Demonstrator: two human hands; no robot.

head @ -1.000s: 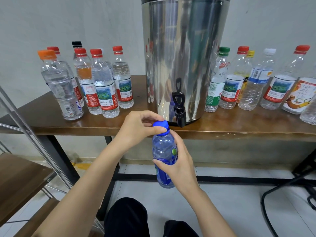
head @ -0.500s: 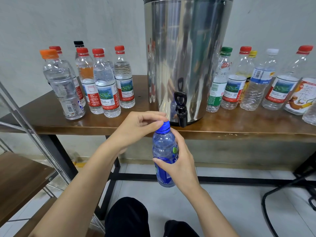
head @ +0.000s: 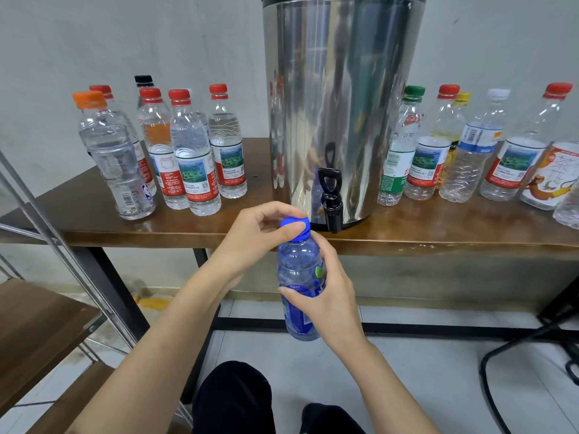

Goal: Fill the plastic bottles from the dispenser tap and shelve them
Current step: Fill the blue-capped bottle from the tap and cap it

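The right hand (head: 329,296) grips the blue bottle (head: 299,292) upright in front of the bench (head: 94,223) edge, just below the tap (head: 330,202). The left hand (head: 260,236) pinches its blue cap (head: 295,227).

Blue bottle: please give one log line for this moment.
left hand: pinches cap | right hand: holds bottle | tap: untouched

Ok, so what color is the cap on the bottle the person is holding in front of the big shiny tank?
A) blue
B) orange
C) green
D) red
A: the left hand pinches a blue cap on top of the bottle, while the right hand grips the bottle's body.
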